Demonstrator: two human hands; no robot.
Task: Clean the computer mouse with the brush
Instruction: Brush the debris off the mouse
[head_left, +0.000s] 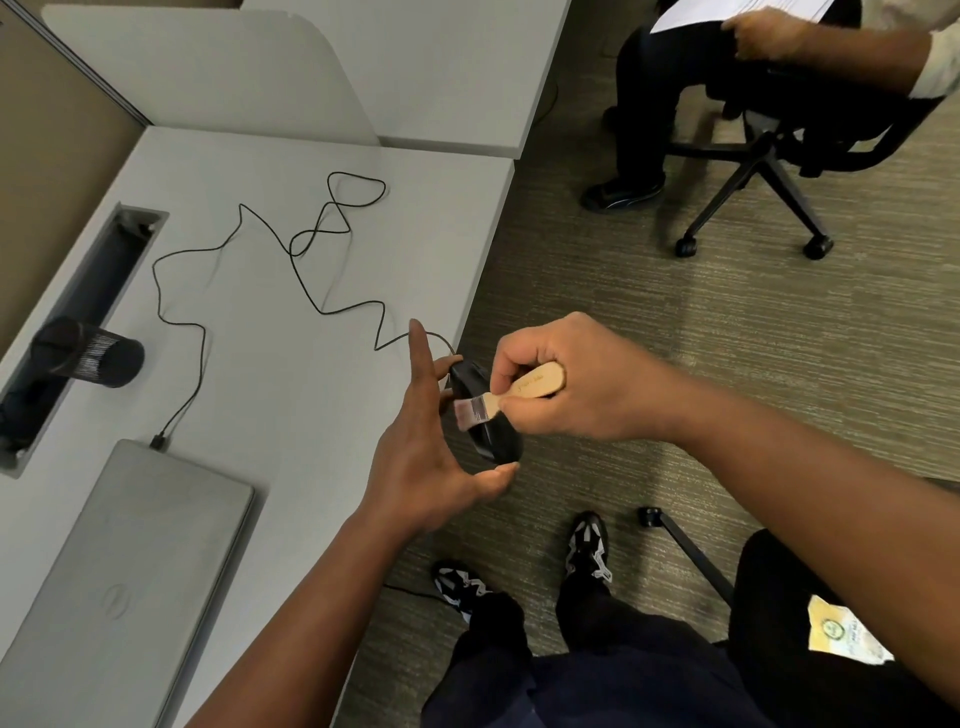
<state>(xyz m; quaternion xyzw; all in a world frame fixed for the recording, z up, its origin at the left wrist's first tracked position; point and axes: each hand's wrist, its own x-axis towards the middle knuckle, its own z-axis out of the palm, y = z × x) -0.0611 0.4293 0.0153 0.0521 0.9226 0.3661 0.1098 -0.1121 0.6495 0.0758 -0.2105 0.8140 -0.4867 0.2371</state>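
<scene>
A black wired computer mouse (496, 434) is held in the air just past the desk's right edge. My left hand (431, 441) holds it between the thumb at its near end and a finger at its far end, while the index finger points straight up. My right hand (566, 382) grips the wooden handle of a small brush (519, 392). The brush's bristles (470, 413) touch the mouse's side. The mouse's thin black cable (311, 291) snakes back across the desk.
A shut grey laptop (124, 571) lies on the white desk (291, 415) at the near left, with the cable plugged into it. A black mesh pen cup (88, 353) lies by the cable slot. Another person sits on an office chair (753, 156) at the far right.
</scene>
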